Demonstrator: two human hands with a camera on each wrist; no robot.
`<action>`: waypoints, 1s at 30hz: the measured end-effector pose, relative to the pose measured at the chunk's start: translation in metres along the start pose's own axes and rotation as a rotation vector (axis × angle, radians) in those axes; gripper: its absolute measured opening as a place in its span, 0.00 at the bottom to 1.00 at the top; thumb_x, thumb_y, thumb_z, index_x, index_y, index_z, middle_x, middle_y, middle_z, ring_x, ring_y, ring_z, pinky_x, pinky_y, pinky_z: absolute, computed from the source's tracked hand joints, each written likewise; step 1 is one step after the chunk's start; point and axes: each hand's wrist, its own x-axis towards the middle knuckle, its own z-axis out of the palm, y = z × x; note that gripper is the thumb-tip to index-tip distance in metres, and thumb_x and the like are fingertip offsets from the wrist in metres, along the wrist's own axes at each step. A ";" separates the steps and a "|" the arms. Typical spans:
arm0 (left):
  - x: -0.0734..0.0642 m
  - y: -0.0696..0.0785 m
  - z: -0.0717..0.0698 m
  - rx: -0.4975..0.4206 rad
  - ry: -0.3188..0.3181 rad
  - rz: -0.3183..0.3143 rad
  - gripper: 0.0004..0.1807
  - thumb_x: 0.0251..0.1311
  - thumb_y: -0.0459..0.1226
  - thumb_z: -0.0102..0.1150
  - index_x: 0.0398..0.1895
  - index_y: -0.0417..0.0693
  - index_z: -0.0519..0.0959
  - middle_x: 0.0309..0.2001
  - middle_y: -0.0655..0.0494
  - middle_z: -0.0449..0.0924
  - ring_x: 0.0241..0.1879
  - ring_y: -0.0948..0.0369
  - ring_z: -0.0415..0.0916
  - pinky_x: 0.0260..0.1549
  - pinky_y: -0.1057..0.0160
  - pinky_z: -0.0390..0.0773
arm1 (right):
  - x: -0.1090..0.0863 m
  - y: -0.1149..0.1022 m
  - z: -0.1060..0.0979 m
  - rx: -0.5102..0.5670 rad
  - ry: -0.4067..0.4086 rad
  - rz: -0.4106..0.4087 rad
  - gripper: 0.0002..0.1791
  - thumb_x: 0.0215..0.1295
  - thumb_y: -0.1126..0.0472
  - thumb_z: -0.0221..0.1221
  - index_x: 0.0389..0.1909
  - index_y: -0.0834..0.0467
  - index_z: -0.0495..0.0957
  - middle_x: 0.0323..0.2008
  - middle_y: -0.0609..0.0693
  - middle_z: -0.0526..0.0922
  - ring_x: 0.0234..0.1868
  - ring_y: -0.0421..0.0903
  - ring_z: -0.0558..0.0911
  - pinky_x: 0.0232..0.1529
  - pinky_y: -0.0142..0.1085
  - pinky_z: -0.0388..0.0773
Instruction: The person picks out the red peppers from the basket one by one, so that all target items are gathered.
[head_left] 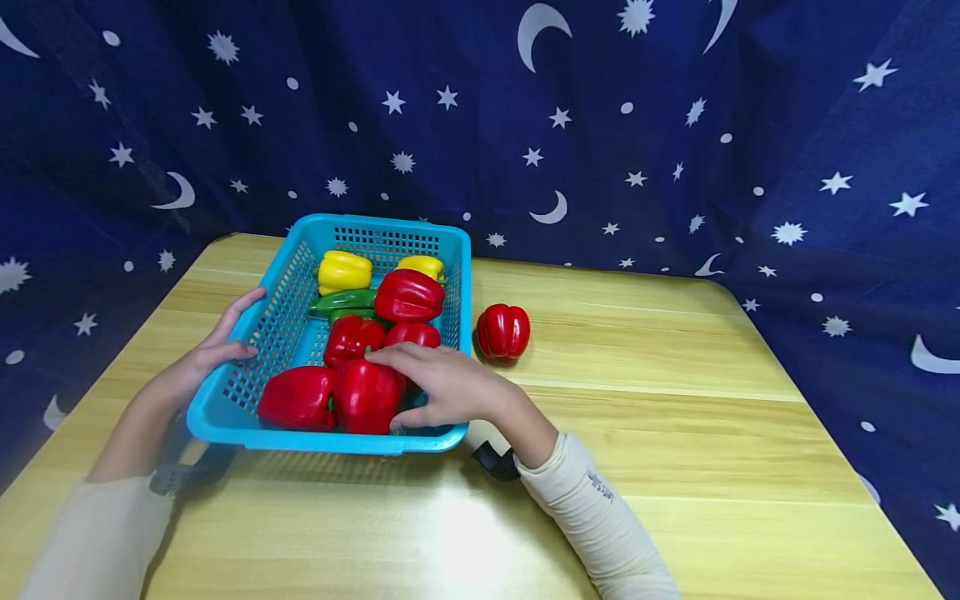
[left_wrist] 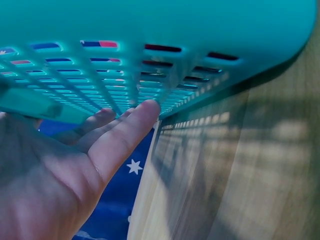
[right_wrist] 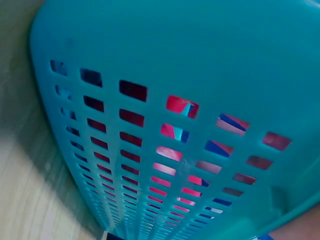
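A blue plastic basket (head_left: 339, 442) on the table holds several bell peppers. At its left wall, my left hand (head_left: 217, 346) touches the outside with thumb and fingers stretched out; in the left wrist view the hand (left_wrist: 95, 160) lies along the perforated wall. My right hand (head_left: 446, 383) reaches over the right rim and holds a red bell pepper (head_left: 367, 398) at the near side, index finger by its stem and thumb at its lower right. Beside that pepper lies another red bell pepper (head_left: 298, 398); further red ones (head_left: 409, 295) sit behind.
Toward the back of the basket are yellow bell peppers (head_left: 345, 272) and long green peppers (head_left: 343, 302). Outside the right wall, one red bell pepper (head_left: 503, 332) stands on the wooden table (head_left: 675, 417). A dark blue curtain (head_left: 480, 125) with stars hangs behind.
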 end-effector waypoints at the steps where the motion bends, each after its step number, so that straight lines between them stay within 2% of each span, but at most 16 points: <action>1: 0.000 0.000 0.000 0.000 0.001 0.000 0.43 0.57 0.32 0.37 0.68 0.76 0.33 0.66 0.38 0.32 0.62 0.32 0.44 0.42 0.51 0.76 | 0.000 -0.001 0.000 -0.010 -0.005 0.003 0.42 0.51 0.45 0.62 0.67 0.49 0.57 0.62 0.47 0.65 0.60 0.42 0.66 0.54 0.41 0.69; 5: -0.001 0.001 0.000 0.003 0.004 0.005 0.43 0.57 0.31 0.37 0.68 0.76 0.33 0.66 0.38 0.32 0.61 0.32 0.44 0.42 0.54 0.76 | 0.001 -0.004 -0.001 -0.055 -0.032 0.015 0.43 0.52 0.47 0.62 0.68 0.49 0.55 0.64 0.48 0.63 0.61 0.43 0.65 0.54 0.40 0.70; 12: -0.002 0.000 -0.001 -0.019 0.001 0.014 0.43 0.57 0.31 0.36 0.68 0.76 0.32 0.67 0.38 0.30 0.61 0.32 0.44 0.39 0.64 0.74 | 0.004 -0.011 0.003 -0.181 -0.072 0.043 0.53 0.47 0.46 0.65 0.71 0.48 0.46 0.67 0.50 0.57 0.63 0.45 0.63 0.54 0.39 0.70; 17: -0.001 -0.001 0.001 -0.045 -0.009 0.015 0.43 0.57 0.29 0.35 0.68 0.76 0.32 0.67 0.38 0.30 0.61 0.32 0.44 0.38 0.64 0.75 | 0.008 -0.016 0.006 -0.231 -0.082 0.083 0.57 0.45 0.44 0.66 0.71 0.49 0.43 0.68 0.51 0.56 0.63 0.46 0.64 0.53 0.40 0.71; 23: -0.002 0.000 0.002 -0.028 -0.012 0.022 0.43 0.57 0.30 0.36 0.69 0.74 0.32 0.67 0.38 0.29 0.61 0.32 0.43 0.39 0.63 0.75 | 0.013 -0.017 0.007 -0.213 -0.095 0.117 0.58 0.45 0.43 0.66 0.72 0.50 0.41 0.68 0.51 0.55 0.63 0.47 0.64 0.53 0.41 0.72; 30: -0.002 0.003 0.001 -0.015 -0.011 0.008 0.43 0.56 0.31 0.37 0.68 0.76 0.33 0.67 0.39 0.30 0.62 0.33 0.43 0.41 0.59 0.75 | 0.015 -0.013 0.008 -0.129 -0.056 0.095 0.57 0.42 0.44 0.68 0.71 0.48 0.44 0.64 0.49 0.60 0.59 0.45 0.67 0.47 0.36 0.75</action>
